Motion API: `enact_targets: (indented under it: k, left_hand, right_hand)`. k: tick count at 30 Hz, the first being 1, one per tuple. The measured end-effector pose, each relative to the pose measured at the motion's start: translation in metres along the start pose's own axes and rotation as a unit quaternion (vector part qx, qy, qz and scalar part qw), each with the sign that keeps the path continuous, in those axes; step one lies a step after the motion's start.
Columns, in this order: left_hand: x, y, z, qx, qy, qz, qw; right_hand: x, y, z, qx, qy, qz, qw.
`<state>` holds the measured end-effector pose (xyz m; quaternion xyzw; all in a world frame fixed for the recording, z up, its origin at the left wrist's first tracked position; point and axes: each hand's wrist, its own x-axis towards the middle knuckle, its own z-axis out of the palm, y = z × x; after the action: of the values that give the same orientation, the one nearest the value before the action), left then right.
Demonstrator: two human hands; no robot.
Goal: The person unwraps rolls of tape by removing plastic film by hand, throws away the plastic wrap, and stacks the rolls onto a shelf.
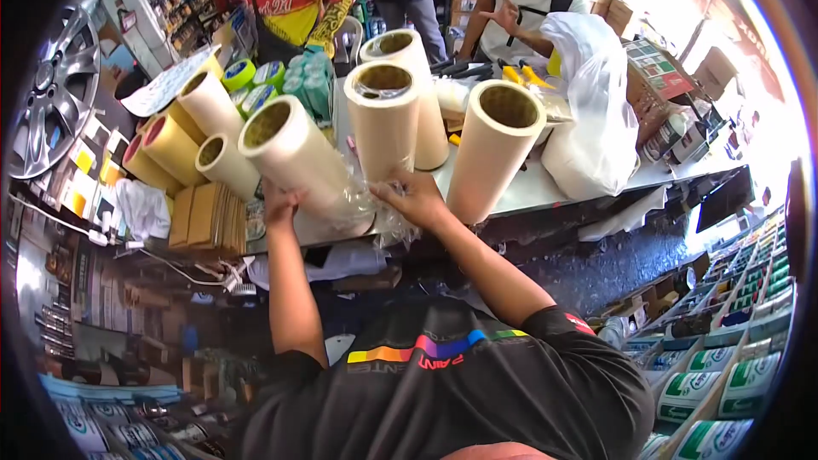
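Note:
A tall cream roll [302, 166] with a hollow core leans on the counter in front of me, crinkled clear plastic around its lower end. My left hand [279, 204] grips the roll's left side, some fingers hidden against it. At its right, my right hand [415, 198] pinches loose clear plastic wrap [394, 220] with bent fingers. Just behind that hand stands another cream roll [382, 123], with plastic at its core, and a further roll [430, 111] is behind it. To the right, one more cream roll [494, 158] stands slightly tilted.
Smaller rolls [213, 102], flat brown cardboard pieces [204, 217] and green tape rolls [256, 89] crowd the left. A white plastic bag [592, 115] sits on the counter [532, 192] at right. Several people stand across it. Paint cans [686, 393] line the lower right.

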<state>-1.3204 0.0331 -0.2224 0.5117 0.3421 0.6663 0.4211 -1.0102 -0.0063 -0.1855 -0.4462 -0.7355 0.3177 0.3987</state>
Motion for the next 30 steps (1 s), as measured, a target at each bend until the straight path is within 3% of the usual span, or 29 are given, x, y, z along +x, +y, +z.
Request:
enact_targets:
  k: [2, 3, 6, 8, 10, 13, 14, 16, 19, 22, 24, 27, 30]
  left_hand:
    - [-0.004, -0.005, -0.017, 0.117, -0.030, 0.066, 0.990]
    - [-0.016, 0.032, 0.015, 0.094, -0.022, 0.068, 0.993]
    - [-0.034, 0.046, 0.028, 0.154, -0.022, 0.127, 0.980]
    - [-0.045, 0.057, 0.031, 0.156, -0.034, 0.111, 0.981]
    - [-0.057, 0.061, 0.031, 0.134, -0.032, 0.087, 0.987]
    - [-0.069, 0.059, 0.027, 0.140, -0.010, 0.098, 0.985]
    - [-0.071, 0.054, 0.018, 0.217, -0.017, 0.129, 0.968]
    - [-0.080, 0.052, 0.000, 0.185, -0.038, 0.105, 0.976]
    - [-0.096, 0.053, -0.024, 0.037, -0.089, 0.085, 0.992]
    - [-0.105, 0.050, -0.035, 0.003, -0.106, 0.030, 0.994]
    - [-0.102, 0.042, -0.037, 0.040, -0.122, 0.041, 0.991]
    - [-0.093, 0.037, -0.020, 0.042, -0.097, 0.043, 0.993]
    - [-0.102, 0.045, 0.006, 0.034, -0.050, 0.043, 0.997]
  right_hand:
    - [0.001, -0.014, -0.004, -0.017, 0.002, 0.038, 0.999]
    - [0.004, -0.015, -0.003, -0.027, 0.037, 0.008, 0.999]
    - [-0.005, -0.016, -0.008, -0.056, 0.122, -0.067, 0.989]
    - [-0.006, -0.035, -0.021, -0.070, 0.151, -0.100, 0.981]
    - [-0.003, -0.051, -0.028, -0.149, 0.094, -0.224, 0.959]
    - [0.018, -0.036, -0.011, -0.243, 0.008, -0.281, 0.928]
    - [0.019, -0.035, -0.009, -0.251, -0.002, -0.267, 0.930]
    - [0.021, -0.038, -0.012, -0.276, -0.020, -0.247, 0.929]
    - [0.017, -0.038, -0.016, -0.315, -0.016, -0.216, 0.924]
    - [0.008, -0.040, -0.012, -0.307, 0.027, -0.202, 0.930]
    - [0.004, -0.053, -0.012, -0.261, 0.079, -0.191, 0.943]
    - [0.006, -0.075, -0.019, -0.217, 0.259, -0.204, 0.919]
    - [0.015, -0.113, -0.038, -0.192, 0.283, -0.300, 0.890]
